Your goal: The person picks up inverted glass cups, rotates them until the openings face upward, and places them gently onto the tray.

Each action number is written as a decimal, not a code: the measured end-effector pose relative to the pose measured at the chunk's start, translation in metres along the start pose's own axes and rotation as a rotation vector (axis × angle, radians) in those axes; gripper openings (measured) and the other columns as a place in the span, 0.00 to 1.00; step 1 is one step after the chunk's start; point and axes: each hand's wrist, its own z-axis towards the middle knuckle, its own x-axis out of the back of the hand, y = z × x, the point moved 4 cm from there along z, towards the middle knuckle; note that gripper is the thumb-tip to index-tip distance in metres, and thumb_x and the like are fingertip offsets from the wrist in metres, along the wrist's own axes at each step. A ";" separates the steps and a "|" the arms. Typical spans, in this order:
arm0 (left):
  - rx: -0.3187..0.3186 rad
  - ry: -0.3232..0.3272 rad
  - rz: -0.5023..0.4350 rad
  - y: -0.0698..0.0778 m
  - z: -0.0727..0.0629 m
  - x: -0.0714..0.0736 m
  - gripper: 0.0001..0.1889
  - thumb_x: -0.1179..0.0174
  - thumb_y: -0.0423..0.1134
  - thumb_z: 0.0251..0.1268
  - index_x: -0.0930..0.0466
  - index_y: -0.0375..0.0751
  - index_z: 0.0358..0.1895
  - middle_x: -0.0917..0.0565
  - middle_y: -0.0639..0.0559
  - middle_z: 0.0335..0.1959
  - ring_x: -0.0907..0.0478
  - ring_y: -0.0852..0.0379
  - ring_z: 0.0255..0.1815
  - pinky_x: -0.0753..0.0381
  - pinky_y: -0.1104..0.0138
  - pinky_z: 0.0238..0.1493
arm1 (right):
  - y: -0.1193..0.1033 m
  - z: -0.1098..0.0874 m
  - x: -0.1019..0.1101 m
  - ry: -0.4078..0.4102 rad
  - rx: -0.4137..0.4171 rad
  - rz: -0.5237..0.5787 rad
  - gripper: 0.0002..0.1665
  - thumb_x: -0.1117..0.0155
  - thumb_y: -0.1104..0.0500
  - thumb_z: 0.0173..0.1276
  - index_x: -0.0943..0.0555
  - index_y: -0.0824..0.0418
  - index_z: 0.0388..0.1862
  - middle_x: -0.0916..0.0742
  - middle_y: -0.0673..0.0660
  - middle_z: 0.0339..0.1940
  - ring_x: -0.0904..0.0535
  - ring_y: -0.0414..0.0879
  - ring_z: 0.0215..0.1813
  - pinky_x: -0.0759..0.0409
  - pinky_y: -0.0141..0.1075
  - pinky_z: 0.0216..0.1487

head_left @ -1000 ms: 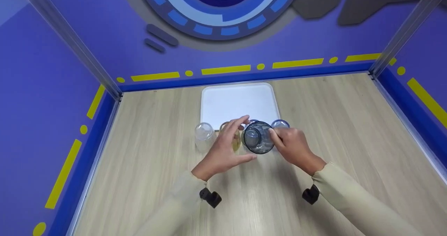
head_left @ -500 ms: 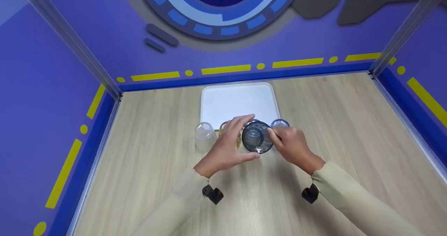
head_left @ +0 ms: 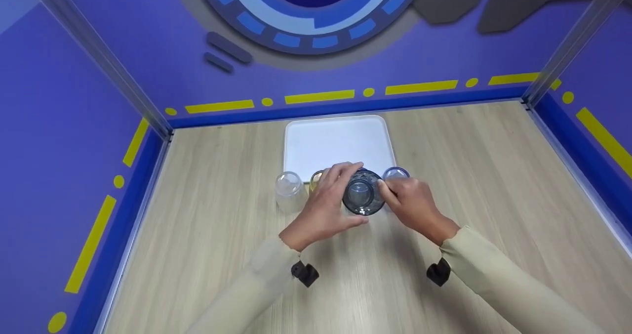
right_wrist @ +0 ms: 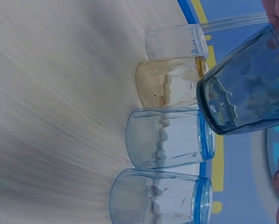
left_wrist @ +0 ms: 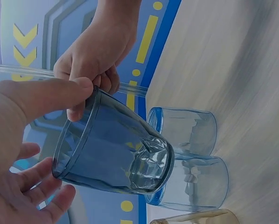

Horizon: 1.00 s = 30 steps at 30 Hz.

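Observation:
A dark blue-grey drinking glass [head_left: 363, 195] is held above the table, its mouth facing up toward the head camera. My right hand [head_left: 412, 205] pinches its rim on the right side. From the left, my left hand [head_left: 326, 208] curves round the same glass; in the left wrist view its thumb and a fingertip meet the rim on opposite sides. Behind and below stand a clear glass [head_left: 290, 190], an amber glass [right_wrist: 167, 84] and two light blue glasses [right_wrist: 163, 137] [right_wrist: 153, 196], bases up in a row. The left hand partly hides the amber one in the head view.
A white tray [head_left: 338, 144] lies on the wooden table [head_left: 222, 186] just beyond the row of glasses. Purple-blue panels [head_left: 296, 84] with yellow marks enclose the back and sides.
My left hand has moved slightly right, closing in round the dark glass until its thumb and fingers reach the rim. The right hand keeps its pinch; the glass has tilted a little.

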 end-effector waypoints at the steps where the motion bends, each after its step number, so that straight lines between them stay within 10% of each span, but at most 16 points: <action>1: 0.003 -0.002 0.014 0.001 0.000 0.000 0.50 0.24 0.50 0.45 0.44 0.57 0.74 0.35 0.53 0.68 0.38 0.55 0.68 0.28 0.58 0.66 | 0.000 0.000 0.000 -0.002 -0.001 -0.001 0.25 0.40 0.61 0.68 0.35 0.56 0.10 0.38 0.43 0.12 0.44 0.35 0.17 0.45 0.27 0.20; 30: 0.006 0.010 0.307 0.009 0.005 -0.007 0.50 0.24 0.52 0.44 0.40 0.49 0.73 0.35 0.51 0.66 0.35 0.55 0.64 0.27 0.61 0.64 | -0.013 0.005 0.000 -0.023 0.045 -0.056 0.19 0.41 0.60 0.68 0.26 0.56 0.15 0.26 0.46 0.12 0.35 0.37 0.19 0.36 0.30 0.21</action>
